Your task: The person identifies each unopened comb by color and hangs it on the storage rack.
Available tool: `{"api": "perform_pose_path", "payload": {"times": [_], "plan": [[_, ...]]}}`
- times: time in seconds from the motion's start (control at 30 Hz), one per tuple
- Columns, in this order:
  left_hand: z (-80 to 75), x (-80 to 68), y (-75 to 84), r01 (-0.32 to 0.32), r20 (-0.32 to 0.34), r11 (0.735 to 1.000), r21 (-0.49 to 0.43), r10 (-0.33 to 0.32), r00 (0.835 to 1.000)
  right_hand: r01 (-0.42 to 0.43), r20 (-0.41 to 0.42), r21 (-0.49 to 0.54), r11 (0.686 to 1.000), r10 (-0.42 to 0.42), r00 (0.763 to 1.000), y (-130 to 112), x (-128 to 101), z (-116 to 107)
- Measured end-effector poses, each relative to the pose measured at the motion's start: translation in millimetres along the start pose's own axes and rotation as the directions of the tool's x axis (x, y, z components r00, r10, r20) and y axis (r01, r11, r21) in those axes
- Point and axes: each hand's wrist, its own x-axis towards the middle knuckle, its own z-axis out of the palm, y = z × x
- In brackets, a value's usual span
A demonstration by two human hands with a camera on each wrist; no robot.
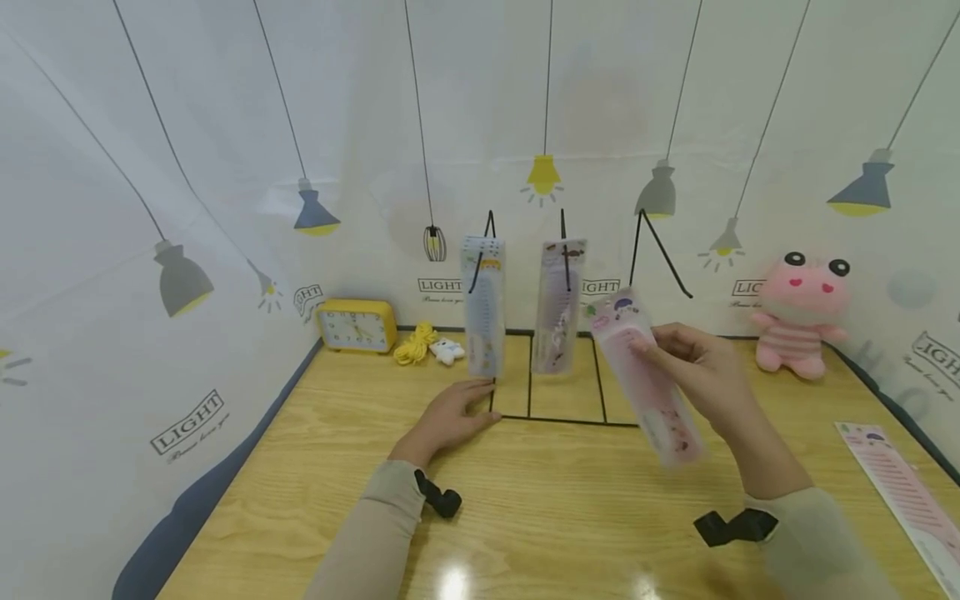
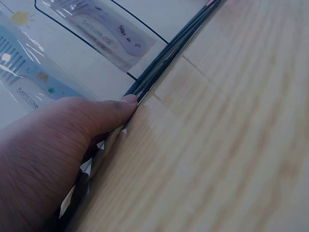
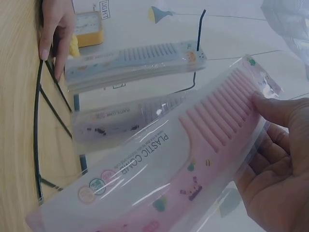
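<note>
Head view: right hand [image 1: 701,367] pinches the pink comb pack [image 1: 647,385] at two o'clock of the wire rack [image 1: 547,400]; left hand [image 1: 453,412], fingers straight, steadies its base; a bump could tip the rack

A wooden table [image 1: 570,517] carries a yellow clock [image 1: 356,325], yellow cord [image 1: 415,343], pink plush [image 1: 801,315] and wire rack [image 1: 551,412].
</note>
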Motion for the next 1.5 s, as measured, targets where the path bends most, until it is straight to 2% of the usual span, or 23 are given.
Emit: {"api": "perform_pose_path", "payload": {"times": [0.17,0.53,0.8,1.23,1.5], "plan": [[-1.3,0.3,1.6,0.002,0.001,1.0,0.0,-0.002,1.0,0.047,-0.002,0.025,0.999,-0.047,0.999,-5.6,5.3,7.2],[-0.9,0.0,1.2,0.022,0.014,1.0,-0.021,-0.022,1.0,0.023,0.024,0.12,0.992,-0.027,0.999,-16.7,14.1,25.8],[-2.0,-2.3,2.4,0.009,0.006,0.999,-0.036,-0.009,1.0,0.03,0.038,0.158,0.987,-0.037,0.999,-18.2,20.5,37.6],[-2.2,-2.5,3.4,0.012,0.01,1.0,-0.021,-0.012,1.0,0.022,0.034,0.183,0.983,-0.029,0.999,-10.4,27.1,45.6],[-0.3,-1.5,0.2,0.009,0.009,1.0,-0.01,-0.009,1.0,-0.021,0.035,0.127,0.992,0.017,0.999,-4.9,32.9,50.2]]}}
